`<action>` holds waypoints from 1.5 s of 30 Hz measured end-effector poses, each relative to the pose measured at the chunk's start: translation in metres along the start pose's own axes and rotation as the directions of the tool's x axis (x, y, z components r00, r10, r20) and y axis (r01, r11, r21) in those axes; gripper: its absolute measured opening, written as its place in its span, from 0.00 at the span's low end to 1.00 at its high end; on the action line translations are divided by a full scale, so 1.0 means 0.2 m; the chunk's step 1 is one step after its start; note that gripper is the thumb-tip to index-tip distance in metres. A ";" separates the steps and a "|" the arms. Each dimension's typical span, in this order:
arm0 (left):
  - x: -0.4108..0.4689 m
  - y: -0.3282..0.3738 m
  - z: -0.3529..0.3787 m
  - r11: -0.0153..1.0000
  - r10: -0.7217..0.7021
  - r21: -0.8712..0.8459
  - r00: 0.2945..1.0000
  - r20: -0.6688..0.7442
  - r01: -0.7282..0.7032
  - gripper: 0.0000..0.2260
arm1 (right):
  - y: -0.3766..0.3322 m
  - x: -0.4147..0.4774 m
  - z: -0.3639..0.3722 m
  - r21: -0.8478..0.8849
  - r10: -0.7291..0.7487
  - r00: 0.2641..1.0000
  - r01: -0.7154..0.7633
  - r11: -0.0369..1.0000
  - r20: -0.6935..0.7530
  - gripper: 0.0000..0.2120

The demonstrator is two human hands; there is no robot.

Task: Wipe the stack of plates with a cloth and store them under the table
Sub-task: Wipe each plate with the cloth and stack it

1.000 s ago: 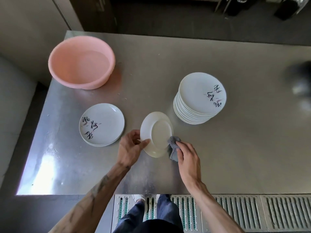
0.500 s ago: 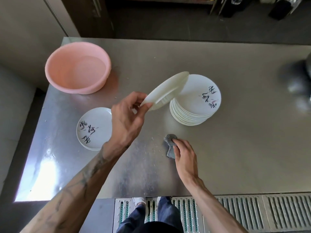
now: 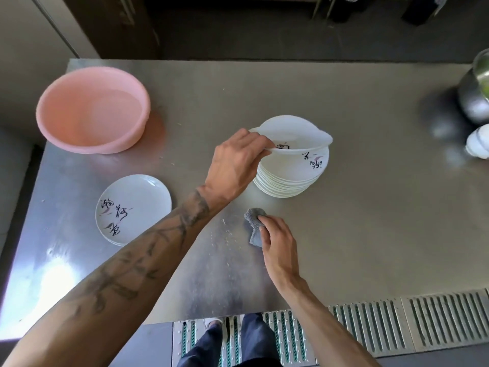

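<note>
1. Steel worktop lies under both arms. The tattooed left forearm reaches diagonally forward from the near-left corner, and the left hand is back-up at the stack's left side.
2. The left fingers are curled round the left rim of one white plate, with the thumb along its near edge, so they grip it closed. The plate is tilted over the stack. Whether its right edge touches the top plate, I cannot tell.
3. The right arm comes in from the near edge. The right hand is palm-down, its fingers bent over a grey cloth and holding it against the worktop.
4. Counted:
   - one lifted plate
   - one tall stack, its rims too close to count
   - one low pile of printed plates at the left, at least two
   - one cloth
   - one pink basin at the far left
   - one metal pot and some white bowls, both blurred, at the right edge
5. The stack stands mid-worktop, just right of the left fingers and beyond the right hand, apart from the cloth. The crumpled far end of the cloth sticks out past the right fingertips.
6. A slotted grate runs along the floor below the near edge.
</note>
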State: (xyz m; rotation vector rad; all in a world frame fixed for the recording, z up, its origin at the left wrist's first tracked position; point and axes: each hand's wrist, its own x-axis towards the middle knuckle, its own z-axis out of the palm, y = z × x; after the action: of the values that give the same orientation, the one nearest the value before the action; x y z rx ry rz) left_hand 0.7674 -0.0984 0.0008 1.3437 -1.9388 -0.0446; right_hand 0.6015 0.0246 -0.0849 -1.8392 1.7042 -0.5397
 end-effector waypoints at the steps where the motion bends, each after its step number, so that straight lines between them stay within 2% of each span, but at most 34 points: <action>1: 0.00 -0.01 0.03 1.000 0.019 -0.006 1.000 0.016 -0.019 0.06 | 0.00 0.00 0.00 -0.004 0.003 1.000 -0.003 1.000 0.001 0.15; 5: -0.04 -0.03 0.14 0.994 0.061 -0.093 0.993 0.103 -0.052 0.05 | 0.02 0.01 -0.01 -0.001 0.004 1.000 -0.004 1.000 -0.004 0.14; 18: -0.08 -0.13 0.17 0.977 -0.048 -0.182 0.939 0.341 0.116 0.10 | 0.04 0.01 -0.01 0.012 0.018 1.000 -0.018 1.000 0.009 0.14; 23: -0.10 -0.12 0.14 0.968 -0.085 -0.198 0.944 0.318 0.154 0.12 | 0.03 0.01 0.01 0.017 0.019 1.000 -0.019 1.000 0.012 0.14; 25: -0.15 -0.15 0.09 0.970 -0.133 -0.166 0.961 0.244 0.177 0.13 | 0.02 0.01 0.01 0.028 0.016 1.000 -0.016 0.999 0.011 0.14; 28: -0.35 -0.28 -0.07 0.968 -0.241 -0.047 0.966 0.095 0.246 0.06 | 0.01 0.03 0.03 0.023 -0.005 1.000 0.004 1.000 0.009 0.14; 30: -0.54 -0.41 -0.21 0.931 -0.361 0.078 0.931 0.058 0.356 0.05 | 0.01 0.03 0.04 0.014 -0.022 1.000 0.022 1.000 0.016 0.14; 32: -0.74 -0.54 -0.36 0.840 -0.494 0.284 0.868 0.048 0.462 0.06 | 0.00 0.03 0.06 -0.004 -0.047 0.999 0.047 0.999 0.023 0.13; 35: -0.95 -0.69 -0.54 0.655 -0.692 0.497 0.716 0.093 0.569 0.19 | -0.01 0.04 0.10 -0.030 -0.065 0.998 0.065 0.997 0.028 0.13; 37: -1.01 -0.75 -0.61 0.574 -0.779 0.528 0.616 0.116 0.626 0.25 | -0.01 0.03 0.12 -0.041 -0.075 0.997 0.077 0.996 0.030 0.13; 38: -1.01 -0.77 -0.63 0.556 -0.798 0.531 0.589 0.126 0.639 0.26 | -0.01 0.03 0.13 -0.044 -0.084 0.996 0.085 0.995 0.033 0.13; 43: -0.99 -0.84 -0.65 0.512 -0.847 0.463 0.516 0.129 0.724 0.25 | -0.01 0.02 0.14 -0.060 -0.091 0.995 0.094 0.994 0.041 0.14; 45: -0.96 -0.89 -0.65 0.466 -0.881 0.372 0.458 0.116 0.803 0.26 | -0.02 0.01 0.13 -0.064 -0.091 0.995 0.094 0.994 0.038 0.14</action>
State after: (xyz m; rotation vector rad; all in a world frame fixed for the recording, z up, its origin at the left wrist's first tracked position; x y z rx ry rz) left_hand 1.0148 0.0287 -0.0904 2.5316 -1.2676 -0.5280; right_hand 0.6211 0.0254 -0.1030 -1.9705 1.6377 -0.4912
